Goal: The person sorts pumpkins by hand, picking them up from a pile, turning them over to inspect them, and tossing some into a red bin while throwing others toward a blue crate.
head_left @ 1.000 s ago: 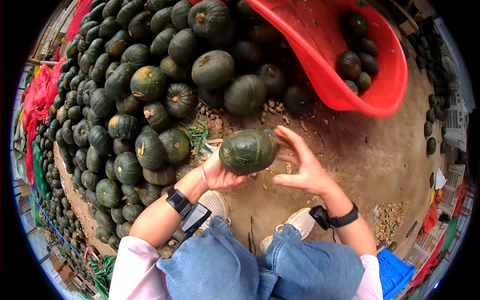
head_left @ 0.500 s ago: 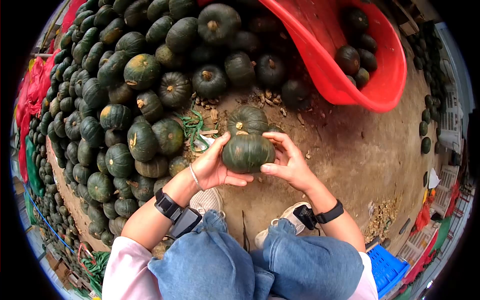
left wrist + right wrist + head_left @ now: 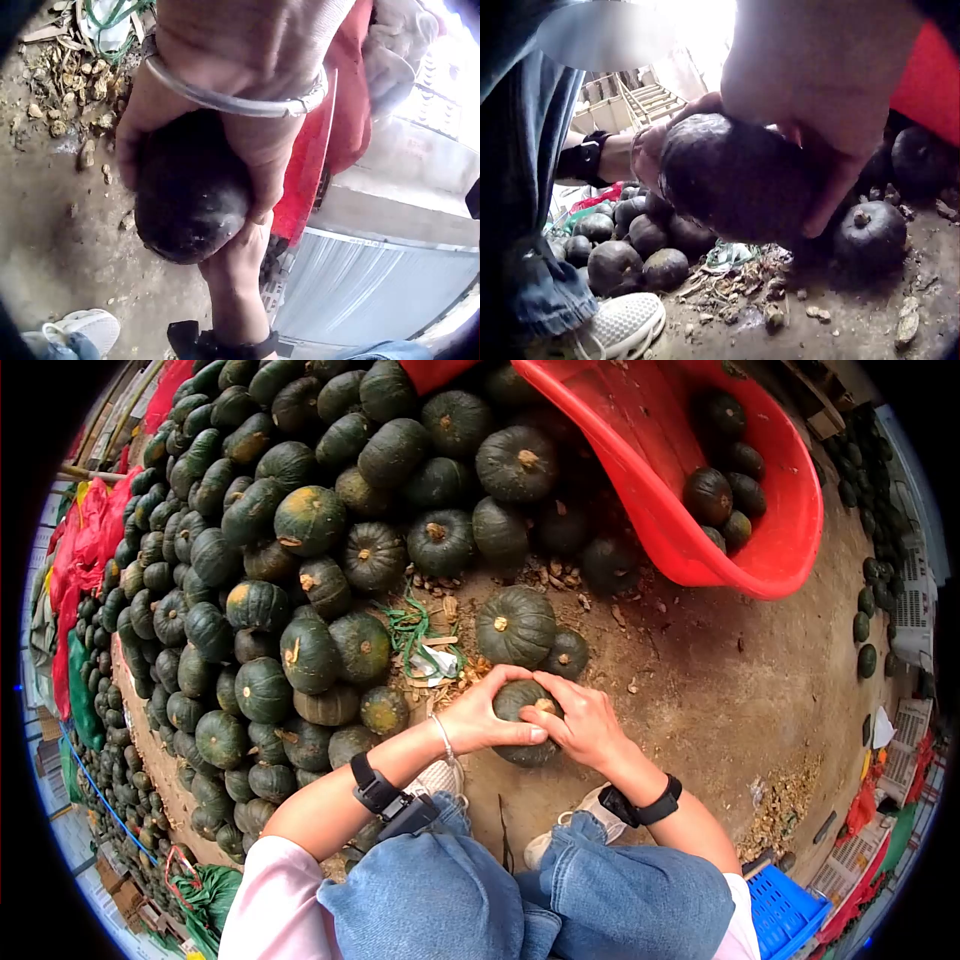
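We see a dark green, squat, ribbed squash (image 3: 512, 702) between two bare hands, in front of the knees and, to judge by the wrist views, raised off the floor. The relation that matters, we think, is the stem's direction: its short tan stub (image 3: 545, 706) faces up towards the head camera, right of the middle of the visible skin and just beside the right thumb. The squash is too round, and too covered, for us to tell a long axis. Neither hand is nearer: the left hand (image 3: 478, 720) curls round one side, the right hand (image 3: 592, 732) round the other, each spread only as wide as the squash, thumbs crossing its near upper face, fingertips drawing together at its far edge (whether they touch, we cannot tell). Both forearms reach forward and slant inwards, wrists well apart. Straight beyond the grip, on the brown earthy floor (image 3: 690, 690), sit a larger, round green squash (image 3: 516, 625) and, at its right, a small, dark round squash (image 3: 567, 653). The heaped dark green squashes (image 3: 263, 690) lie to the left; a red plastic tub (image 3: 790, 540) stands farther off, forward and right.
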Demonstrator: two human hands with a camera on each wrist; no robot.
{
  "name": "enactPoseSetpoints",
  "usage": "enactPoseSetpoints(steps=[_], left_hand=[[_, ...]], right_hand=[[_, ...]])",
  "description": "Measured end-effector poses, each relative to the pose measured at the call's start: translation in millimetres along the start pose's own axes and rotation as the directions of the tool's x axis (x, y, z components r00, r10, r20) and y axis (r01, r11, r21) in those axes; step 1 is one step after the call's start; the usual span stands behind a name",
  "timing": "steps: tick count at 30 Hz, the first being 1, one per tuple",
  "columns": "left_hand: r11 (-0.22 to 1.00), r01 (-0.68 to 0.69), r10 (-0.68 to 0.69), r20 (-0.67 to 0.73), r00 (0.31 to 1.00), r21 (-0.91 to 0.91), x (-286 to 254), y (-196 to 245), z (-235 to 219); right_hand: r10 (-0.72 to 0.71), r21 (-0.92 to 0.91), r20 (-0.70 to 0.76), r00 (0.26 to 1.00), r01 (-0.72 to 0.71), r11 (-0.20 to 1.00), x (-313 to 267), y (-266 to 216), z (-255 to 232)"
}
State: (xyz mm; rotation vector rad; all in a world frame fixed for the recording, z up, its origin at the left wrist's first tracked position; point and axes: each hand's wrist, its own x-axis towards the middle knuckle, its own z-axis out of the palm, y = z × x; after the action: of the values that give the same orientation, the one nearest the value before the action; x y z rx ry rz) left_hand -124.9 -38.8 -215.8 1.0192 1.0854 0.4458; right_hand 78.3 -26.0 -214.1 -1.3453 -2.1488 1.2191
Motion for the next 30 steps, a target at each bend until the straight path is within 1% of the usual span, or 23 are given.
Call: enactPoseSetpoints(steps=[1,2,5,8,9,10,11,12,13,14,15,16,17,18,19,21,22,23,25,27,28,29,30], left_hand=[[0.998,-0.045,0.044,0.006,0.999,0.04,-1,-1,1],[0.998,-0.048,0.048,0.017,0.999,0.033,-1,-2,1],[0.994,0.05,-0.044,0.058,0.997,-0.095,-2,5,-1],[0.987,0.104,-0.095,0.079,0.992,-0.12,0,9,-3],[0.985,0.115,-0.105,0.084,0.991,-0.125,1,8,-3],[0.998,0.062,-0.062,0.041,0.997,0.009,3,7,-5],[0.999,0.032,-0.033,0.05,0.998,0.02,-1,8,-7],[1.0,0.005,-0.007,0.063,0.998,0.029,-9,11,-9],[0.999,-0.026,0.023,0.078,0.997,0.041,-15,12,-14],[0.985,0.084,-0.069,0.103,0.992,-0.15,-20,7,-18],[0.979,0.087,-0.076,0.064,0.995,-0.182,-25,5,-21],[0.935,0.146,-0.129,0.075,0.989,-0.322,-31,1,-20],[0.88,0.171,-0.151,0.082,0.985,-0.442,-26,2,-25],[0.861,0.074,-0.052,0.057,0.997,-0.503,-26,-6,-24],[0.834,0.064,-0.04,0.056,0.998,-0.548,-23,-3,-26],[0.762,0.057,-0.042,0.038,0.998,-0.645,-28,-1,-29],[0.746,0.024,-0.006,0.029,1.0,-0.665,-29,2,-28],[0.771,0.027,-0.023,0.014,1.0,-0.636,-29,6,-28],[0.777,0.019,-0.02,0.006,1.0,-0.629,-24,9,-25],[0.798,0.098,-0.061,0.083,0.995,-0.594,-20,12,-22],[0.824,0.19,-0.133,0.145,0.981,-0.534,-20,20,-28],[0.809,0.318,-0.23,0.232,0.945,-0.493,-17,21,-41],[0.991,0.096,-0.091,0.063,0.994,-0.09,-9,22,-54]], right_hand=[[0.008,-0.006,-0.004,1.0,-0.008,1.0,-3,-1,1],[-0.053,-0.035,-0.049,0.997,0.051,0.998,-6,2,4],[0.03,0.061,-0.06,0.998,-0.026,0.998,-10,6,11],[0.041,0.087,-0.103,0.994,-0.032,0.996,-9,2,11],[0.084,0.133,-0.119,0.989,-0.068,0.989,-8,10,13],[0.129,0.178,-0.132,0.983,-0.104,0.978,-6,25,17],[0.284,0.391,-0.125,0.951,-0.216,0.895,-8,40,1],[0.433,0.59,-0.115,0.894,-0.289,0.754,-9,55,-16],[0.636,0.854,0.006,0.771,-0.335,0.398,-9,72,-48],[0.607,0.794,0.043,0.794,-0.396,0.462,5,67,-59],[0.597,0.733,0.102,0.796,-0.466,0.496,5,54,-61],[0.601,0.672,0.152,0.785,-0.528,0.52,-4,45,-58],[0.543,0.531,0.234,0.806,-0.574,0.624,-4,48,-52],[0.425,0.221,0.122,0.897,-0.442,0.869,-7,57,-44],[0.265,-0.139,0.079,0.961,-0.253,0.958,-11,62,-36],[0.16,0.052,0.205,0.965,-0.175,0.983,-3,31,-42],[0.104,0.156,0.265,0.959,-0.149,0.976,-2,11,-44],[0.037,0.204,0.264,0.964,-0.093,0.975,0,-6,-41],[-0.195,0.004,0.123,0.973,0.196,0.981,4,-29,-28],[-0.254,-0.057,0.095,0.963,0.26,0.964,10,-39,-17],[-0.207,0.095,0.076,0.975,0.2,0.975,12,-30,-17],[-0.081,0.402,0.113,0.99,0.029,0.915,12,-20,-21],[0.096,0.651,0.141,0.985,-0.166,0.741,8,-14,-32]])
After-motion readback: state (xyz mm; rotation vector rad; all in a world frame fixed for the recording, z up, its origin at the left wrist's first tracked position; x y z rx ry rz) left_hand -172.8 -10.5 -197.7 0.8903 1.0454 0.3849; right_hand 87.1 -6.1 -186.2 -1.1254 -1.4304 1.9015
